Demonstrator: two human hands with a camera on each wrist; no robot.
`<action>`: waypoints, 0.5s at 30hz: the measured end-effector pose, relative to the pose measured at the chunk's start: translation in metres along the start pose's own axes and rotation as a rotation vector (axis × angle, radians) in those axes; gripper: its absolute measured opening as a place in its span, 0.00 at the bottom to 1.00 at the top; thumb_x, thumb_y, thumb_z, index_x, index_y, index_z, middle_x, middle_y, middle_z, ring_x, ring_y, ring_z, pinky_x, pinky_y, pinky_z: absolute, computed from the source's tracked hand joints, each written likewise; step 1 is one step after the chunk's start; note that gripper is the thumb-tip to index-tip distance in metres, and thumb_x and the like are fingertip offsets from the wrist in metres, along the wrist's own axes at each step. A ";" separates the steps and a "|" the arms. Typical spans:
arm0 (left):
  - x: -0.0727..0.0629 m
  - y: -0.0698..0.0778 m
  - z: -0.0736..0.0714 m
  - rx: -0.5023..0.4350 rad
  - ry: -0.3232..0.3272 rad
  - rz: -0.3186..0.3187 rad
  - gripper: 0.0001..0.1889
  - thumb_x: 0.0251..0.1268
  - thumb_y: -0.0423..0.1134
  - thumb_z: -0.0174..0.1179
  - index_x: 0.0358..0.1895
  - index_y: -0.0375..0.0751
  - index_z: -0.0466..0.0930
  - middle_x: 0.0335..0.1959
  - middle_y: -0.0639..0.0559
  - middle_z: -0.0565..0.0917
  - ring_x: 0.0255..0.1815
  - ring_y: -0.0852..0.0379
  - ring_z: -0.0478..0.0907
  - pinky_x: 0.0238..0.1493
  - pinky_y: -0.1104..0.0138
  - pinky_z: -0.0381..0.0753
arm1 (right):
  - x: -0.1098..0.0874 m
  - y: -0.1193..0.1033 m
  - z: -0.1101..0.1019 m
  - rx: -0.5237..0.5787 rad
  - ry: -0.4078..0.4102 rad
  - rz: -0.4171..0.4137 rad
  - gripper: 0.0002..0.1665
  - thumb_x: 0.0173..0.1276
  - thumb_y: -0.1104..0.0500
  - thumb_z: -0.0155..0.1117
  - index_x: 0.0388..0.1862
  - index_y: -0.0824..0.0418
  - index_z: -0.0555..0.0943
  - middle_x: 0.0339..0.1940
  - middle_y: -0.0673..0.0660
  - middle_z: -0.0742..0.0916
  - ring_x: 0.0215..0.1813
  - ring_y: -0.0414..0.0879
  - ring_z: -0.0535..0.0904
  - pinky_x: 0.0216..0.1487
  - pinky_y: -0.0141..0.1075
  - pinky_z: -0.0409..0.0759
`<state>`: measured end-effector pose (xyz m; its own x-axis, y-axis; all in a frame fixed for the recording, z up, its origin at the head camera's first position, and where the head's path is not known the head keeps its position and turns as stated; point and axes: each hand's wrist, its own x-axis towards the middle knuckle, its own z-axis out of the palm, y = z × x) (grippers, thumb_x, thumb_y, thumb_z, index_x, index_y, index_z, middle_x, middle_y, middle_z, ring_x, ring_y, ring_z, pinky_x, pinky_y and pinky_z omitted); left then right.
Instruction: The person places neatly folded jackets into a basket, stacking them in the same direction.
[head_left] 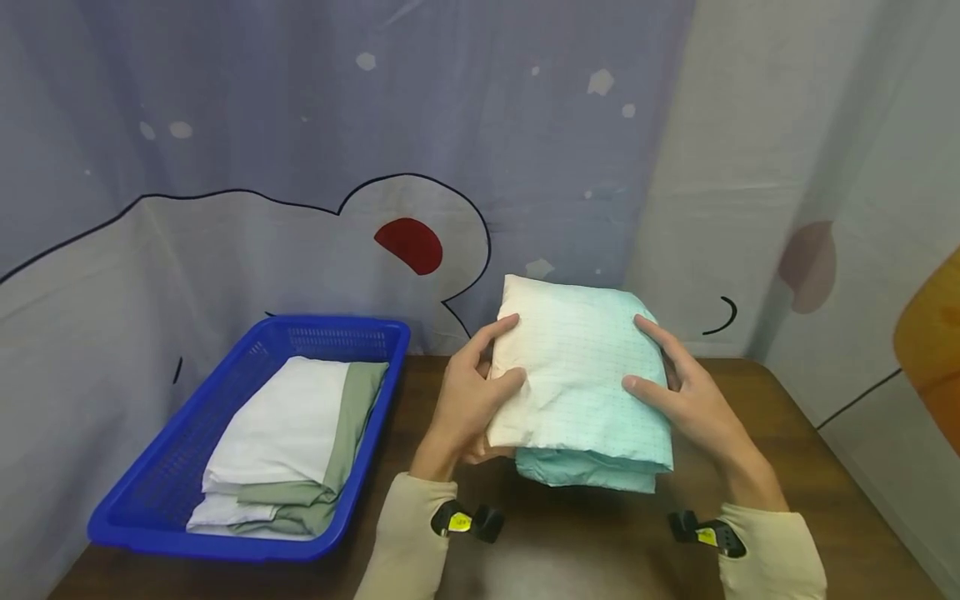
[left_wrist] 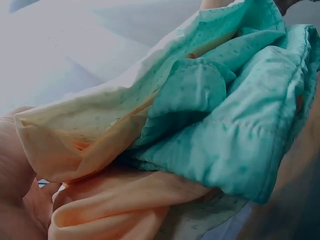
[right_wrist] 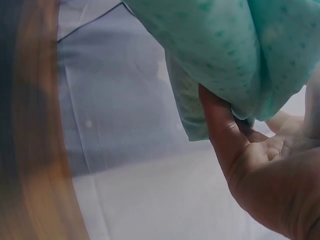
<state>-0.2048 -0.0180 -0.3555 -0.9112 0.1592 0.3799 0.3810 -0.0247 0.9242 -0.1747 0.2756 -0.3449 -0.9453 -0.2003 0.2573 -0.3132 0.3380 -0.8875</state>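
Note:
A folded cloth, fading from cream on the left to mint green on the right, is held up above the table in the head view. My left hand grips its cream side, thumb on the upper face and other fingers reaching underneath. On the mint side my right hand holds it in the same way. Seen from the left wrist, the cloth's underside shows loose peach and teal folds and a stitched hem. In the right wrist view, fingers lie against the speckled mint fabric.
To the left stands a blue plastic basket with perforated walls. Inside it lies a folded white and sage-green cloth. Both basket and hands are over a brown wooden table. A printed curtain hangs right behind the table.

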 end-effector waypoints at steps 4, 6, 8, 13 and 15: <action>-0.005 0.008 -0.011 -0.003 -0.003 0.003 0.35 0.63 0.26 0.65 0.74 0.55 0.78 0.53 0.41 0.82 0.24 0.53 0.81 0.24 0.63 0.85 | 0.003 -0.003 0.010 0.036 0.003 -0.005 0.47 0.79 0.57 0.67 0.89 0.42 0.55 0.88 0.53 0.53 0.85 0.54 0.52 0.63 0.21 0.67; -0.007 0.012 -0.017 0.007 0.003 0.010 0.35 0.63 0.25 0.65 0.75 0.54 0.77 0.56 0.41 0.82 0.25 0.52 0.82 0.25 0.62 0.85 | 0.006 -0.005 0.016 0.059 0.000 -0.015 0.47 0.79 0.57 0.67 0.89 0.42 0.55 0.88 0.52 0.54 0.84 0.53 0.52 0.63 0.22 0.68; -0.010 0.015 -0.025 0.036 0.013 0.020 0.36 0.63 0.25 0.65 0.76 0.53 0.76 0.59 0.42 0.81 0.26 0.51 0.83 0.25 0.61 0.86 | 0.009 -0.008 0.023 0.085 -0.006 -0.032 0.47 0.79 0.58 0.66 0.89 0.43 0.56 0.88 0.53 0.54 0.84 0.53 0.52 0.64 0.24 0.69; -0.017 0.020 -0.047 0.097 0.015 0.030 0.37 0.63 0.24 0.66 0.77 0.49 0.74 0.61 0.39 0.81 0.30 0.50 0.84 0.29 0.62 0.87 | 0.016 -0.012 0.042 0.161 -0.034 -0.086 0.46 0.79 0.62 0.65 0.89 0.47 0.56 0.88 0.53 0.53 0.86 0.52 0.49 0.68 0.25 0.66; -0.020 0.021 -0.057 0.115 0.015 0.027 0.38 0.64 0.24 0.66 0.78 0.49 0.73 0.61 0.38 0.81 0.31 0.51 0.83 0.30 0.63 0.87 | 0.019 -0.013 0.050 0.195 -0.055 -0.105 0.46 0.78 0.64 0.65 0.89 0.48 0.56 0.88 0.53 0.52 0.86 0.50 0.48 0.69 0.25 0.66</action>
<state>-0.1874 -0.0781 -0.3410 -0.9021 0.1455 0.4062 0.4204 0.0850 0.9033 -0.1843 0.2219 -0.3477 -0.9003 -0.2768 0.3360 -0.3814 0.1294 -0.9153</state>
